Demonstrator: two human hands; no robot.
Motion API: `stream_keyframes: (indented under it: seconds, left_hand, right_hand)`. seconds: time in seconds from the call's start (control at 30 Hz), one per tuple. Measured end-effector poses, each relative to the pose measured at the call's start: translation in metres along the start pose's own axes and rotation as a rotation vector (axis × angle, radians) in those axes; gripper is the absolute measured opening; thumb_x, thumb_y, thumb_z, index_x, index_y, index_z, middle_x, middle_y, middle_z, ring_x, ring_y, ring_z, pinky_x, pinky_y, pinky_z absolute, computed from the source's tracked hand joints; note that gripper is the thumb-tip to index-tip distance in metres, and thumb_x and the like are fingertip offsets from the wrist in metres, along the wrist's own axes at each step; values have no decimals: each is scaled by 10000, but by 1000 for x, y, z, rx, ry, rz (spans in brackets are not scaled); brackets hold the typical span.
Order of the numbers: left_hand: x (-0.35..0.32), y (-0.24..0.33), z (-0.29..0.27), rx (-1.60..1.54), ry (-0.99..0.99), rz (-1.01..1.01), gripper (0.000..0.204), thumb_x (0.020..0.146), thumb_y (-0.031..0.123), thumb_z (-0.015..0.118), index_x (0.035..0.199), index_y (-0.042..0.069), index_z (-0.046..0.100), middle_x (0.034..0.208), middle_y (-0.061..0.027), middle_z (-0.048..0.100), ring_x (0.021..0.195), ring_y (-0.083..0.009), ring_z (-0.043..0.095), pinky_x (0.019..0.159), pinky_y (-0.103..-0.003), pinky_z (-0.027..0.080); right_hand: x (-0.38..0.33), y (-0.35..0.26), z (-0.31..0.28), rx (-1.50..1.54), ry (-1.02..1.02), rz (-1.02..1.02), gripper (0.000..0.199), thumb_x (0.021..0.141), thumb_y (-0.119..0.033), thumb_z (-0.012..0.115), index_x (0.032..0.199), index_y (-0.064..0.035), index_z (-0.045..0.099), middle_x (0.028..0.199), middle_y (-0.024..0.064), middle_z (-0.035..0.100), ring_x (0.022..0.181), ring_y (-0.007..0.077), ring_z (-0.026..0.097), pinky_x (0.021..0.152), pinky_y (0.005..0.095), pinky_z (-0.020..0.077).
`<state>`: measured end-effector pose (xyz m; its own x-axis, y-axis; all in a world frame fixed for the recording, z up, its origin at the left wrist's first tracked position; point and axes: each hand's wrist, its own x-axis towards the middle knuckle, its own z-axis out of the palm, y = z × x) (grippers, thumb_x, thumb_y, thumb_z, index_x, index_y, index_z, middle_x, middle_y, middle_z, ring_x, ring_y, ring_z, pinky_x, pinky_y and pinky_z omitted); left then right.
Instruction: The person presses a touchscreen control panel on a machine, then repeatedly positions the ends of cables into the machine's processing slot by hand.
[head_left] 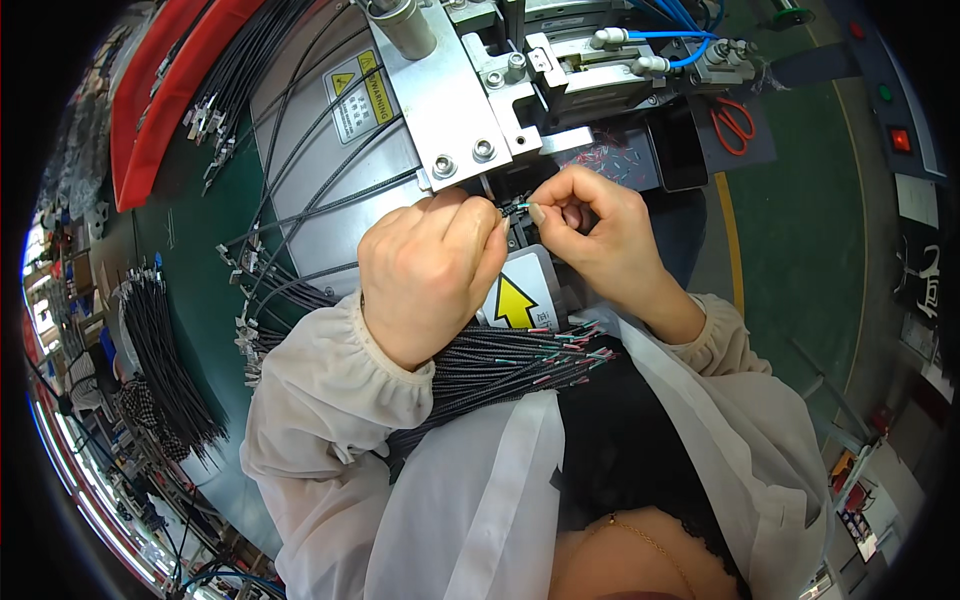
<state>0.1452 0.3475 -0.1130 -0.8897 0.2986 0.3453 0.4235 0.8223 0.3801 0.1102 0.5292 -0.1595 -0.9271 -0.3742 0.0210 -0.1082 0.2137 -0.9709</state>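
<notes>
My left hand [425, 270] is closed, fingers curled, at the front of a metal machine [455, 95]. Its thumb and forefinger pinch the end of a black braided cable, mostly hidden by the fingers. Facing it, my right hand [605, 225] pinches a thin green wire [521, 207] at that cable's end, between thumb and forefinger. Both hands meet just below the machine's steel block. Under them is a plate with a yellow arrow [515, 300]. A thick bundle of black cables [490, 355] lies across my lap, their stripped ends showing red and green wires.
More black cables with metal connectors [250, 335] lie left of my hand. Red trays [150, 140] and another cable bundle [165, 350] are farther left. Blue air hoses [670, 36] run into the machine; a black rectangular tray [678, 150] and red-handled scissors [733, 127] lie right.
</notes>
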Motion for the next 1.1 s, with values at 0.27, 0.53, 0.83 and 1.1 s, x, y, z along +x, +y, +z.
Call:
stream_keyframes:
  seconds: [0.27, 0.53, 0.83, 1.1]
  left_hand:
    - [2, 0, 0, 36, -9, -1, 111, 723, 84, 719, 761, 86, 615, 666, -43, 602, 557, -221, 564, 538, -322, 433]
    - [-1, -3, 1, 49, -5, 58, 129, 727, 62, 721, 825, 81, 639, 712, -45, 606, 595, -226, 570, 552, -327, 440]
    - [-22, -29, -21, 118, -63, 213, 246, 659, -8, 706, 898, 39, 670, 800, -79, 599, 665, -231, 594, 578, -319, 473]
    - [-19, -34, -23, 270, 38, 152, 196, 721, 61, 706, 911, 29, 672, 861, -66, 610, 794, -252, 581, 707, -349, 470]
  right_hand:
    - [4, 5, 3, 96, 36, 29, 33, 825, -55, 657, 837, -25, 648, 689, -2, 594, 578, 49, 445, 510, 211, 377]
    - [6, 2, 2, 107, -6, 68, 39, 839, -46, 643, 851, -12, 626, 660, -41, 549, 568, 14, 411, 494, 191, 339]
    - [6, 10, 3, 299, -78, 204, 42, 863, -35, 619, 829, -15, 604, 678, -64, 538, 575, -12, 417, 494, 163, 329]
    - [2, 5, 1, 215, 47, 119, 97, 872, -94, 640, 842, -6, 613, 631, -63, 535, 525, -15, 380, 467, 181, 296]
